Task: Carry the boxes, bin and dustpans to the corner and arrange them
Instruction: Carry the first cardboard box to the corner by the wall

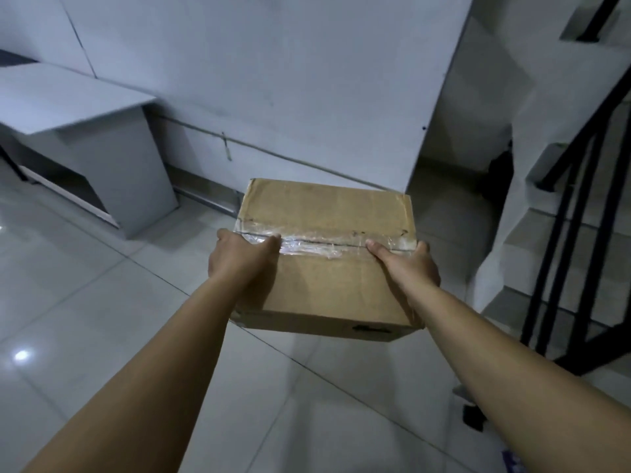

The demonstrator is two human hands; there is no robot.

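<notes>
Tiled floor [85,302] | your left hand [244,256], right hand [408,264] clamped cardboard box [324,268] sides, thumbs on top | looked stiff, light; taped seam slick, so grip sides.

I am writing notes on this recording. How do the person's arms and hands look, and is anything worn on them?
Both arms are bare up to the frame edge, with no sleeves in view. The left hand and the right hand wear no gloves. No watch, bracelet or ring is visible.
</notes>
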